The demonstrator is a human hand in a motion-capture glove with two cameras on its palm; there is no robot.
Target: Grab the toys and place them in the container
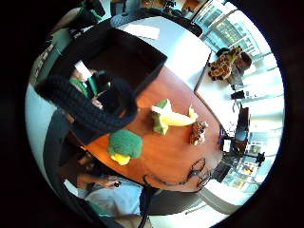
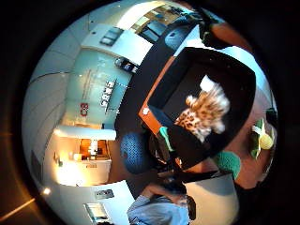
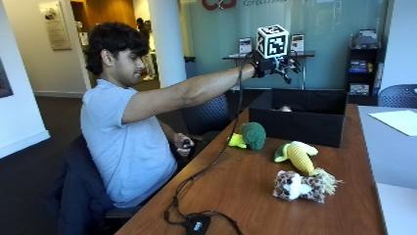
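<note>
No legible writing is noted on the toys. The right hand (image 3: 277, 63) is raised on an outstretched arm above the black container (image 3: 306, 120), fingers spread and empty. One spotted plush toy (image 2: 202, 114) is seen in the container; the broccoli (image 3: 253, 135), corn (image 3: 300, 155) and a second spotted toy (image 3: 303, 186) lie on the counter (image 3: 261, 205).

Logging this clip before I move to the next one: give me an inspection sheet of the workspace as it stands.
Surface: brown wooden table, a white table butting against it.
Job's things: black container with a spotted plush inside; broccoli toy, corn toy and a second spotted plush lie apart on the wood.
Clutter: white paper on the white table.
Hands: gloved right hand raised above the container, fingers loose, holding nothing; bare hand in the lap.
Cables: black cable running from the glove down to a small box on the table.
Surroundings: glass wall, shelf, office chairs.
</note>
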